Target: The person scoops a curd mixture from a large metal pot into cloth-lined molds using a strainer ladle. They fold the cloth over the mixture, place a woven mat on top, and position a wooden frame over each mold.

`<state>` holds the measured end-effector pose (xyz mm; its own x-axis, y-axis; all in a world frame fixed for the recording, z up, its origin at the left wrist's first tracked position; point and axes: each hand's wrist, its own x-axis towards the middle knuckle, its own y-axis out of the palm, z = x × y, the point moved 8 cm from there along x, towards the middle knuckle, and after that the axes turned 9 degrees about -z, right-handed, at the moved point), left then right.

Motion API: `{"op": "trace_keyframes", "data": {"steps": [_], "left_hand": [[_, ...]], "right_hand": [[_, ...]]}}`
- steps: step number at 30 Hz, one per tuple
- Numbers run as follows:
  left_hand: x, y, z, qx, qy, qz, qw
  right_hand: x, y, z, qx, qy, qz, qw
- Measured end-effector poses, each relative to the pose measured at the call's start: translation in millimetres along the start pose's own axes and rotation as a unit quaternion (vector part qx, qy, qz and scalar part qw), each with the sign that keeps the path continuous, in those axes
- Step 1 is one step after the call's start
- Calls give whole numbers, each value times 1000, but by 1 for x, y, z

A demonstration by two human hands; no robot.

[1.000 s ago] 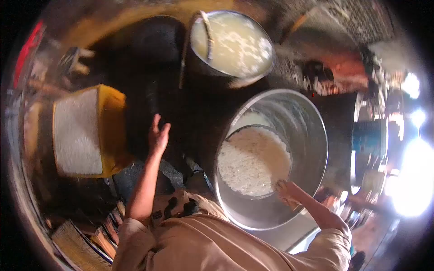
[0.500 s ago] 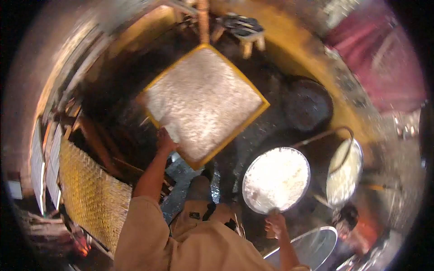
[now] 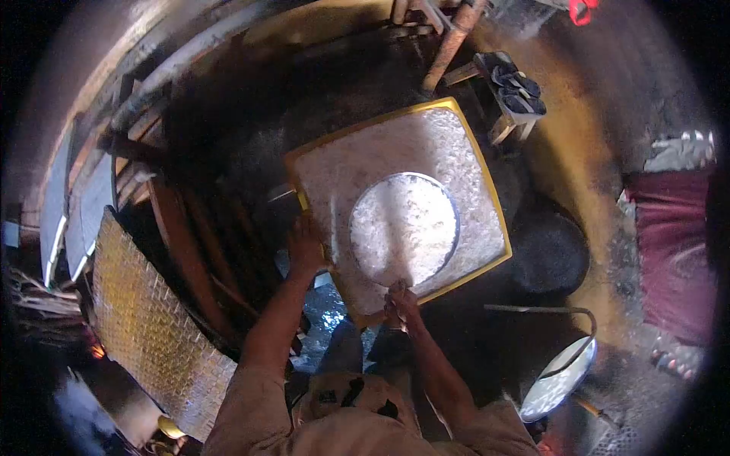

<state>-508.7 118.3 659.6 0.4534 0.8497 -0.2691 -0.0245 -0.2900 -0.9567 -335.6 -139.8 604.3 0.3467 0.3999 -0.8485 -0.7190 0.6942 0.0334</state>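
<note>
A square container [image 3: 494,199] with a yellow rim, filled with white grainy stuff, lies in front of me. Over its lower middle is a round strainer or pan [image 3: 404,226] full of a similar white material. My right hand [image 3: 401,308] is closed round its handle at the near side. At the container's left edge rests my left hand [image 3: 306,245]; its fingers are dim and partly in shadow, and I cannot make out whether they grip the rim.
A small stool [image 3: 518,114] with dark items stands upper right. At lower right is a tilted vessel [image 3: 559,380] with a curved handle. A woven mat [image 3: 152,319] leans at left, by wood pieces. A dark round pot [image 3: 549,254] sits right; maroon cloth [image 3: 677,254] lies beyond.
The view has swung from the large metal pot to the square container. My right hand has carried the filled round strainer or pan out of the pot and over the container. My left hand has reached the container's edge.
</note>
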Motion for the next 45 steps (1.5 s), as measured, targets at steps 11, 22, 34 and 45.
{"op": "trace_keyframes", "data": {"steps": [11, 22, 34, 45], "left_hand": [[3, -16, 11, 9, -37, 9, 999], [9, -3, 14, 18, -24, -48, 998], [-7, 13, -2, 3, -156, -61, 986], [-112, 51, -101, -330, -135, 14, 934]], "right_hand": [[55, -26, 24, -550, -90, 53, 828], [0, -109, 75, -194, 139, -28, 971], [22, -102, 20, -37, 48, -3, 998], [-11, -24, 61, 11, 6, -50, 999]]}}
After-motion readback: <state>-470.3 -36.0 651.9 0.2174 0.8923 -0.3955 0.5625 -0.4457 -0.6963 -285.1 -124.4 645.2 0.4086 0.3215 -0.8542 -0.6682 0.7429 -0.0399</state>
